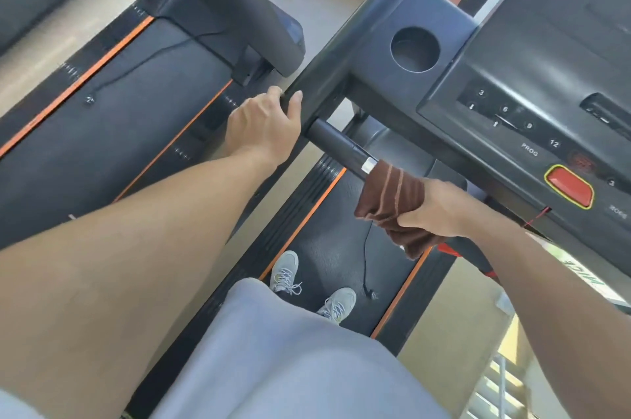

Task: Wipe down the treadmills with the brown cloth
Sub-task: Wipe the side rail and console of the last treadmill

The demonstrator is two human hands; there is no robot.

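Note:
I stand on the black belt of a treadmill [327, 244] with orange side stripes. Its dark console [512, 77] fills the upper right. A black handlebar [336, 142] with a silver band runs under the console. My right hand [440, 210] grips the brown cloth [392, 200], which is wrapped around that bar just past the silver band. My left hand [268, 123] holds the left side arm of the console, fingers curled over its edge. The part of the bar under the cloth is hidden.
A round cup holder [415, 49] sits in the console's left wing, and a red stop button [568, 186] is near my right wrist. A second treadmill [129, 84] stands close on the left with a safety cord on its belt. My shoes [309, 285] are on the belt below.

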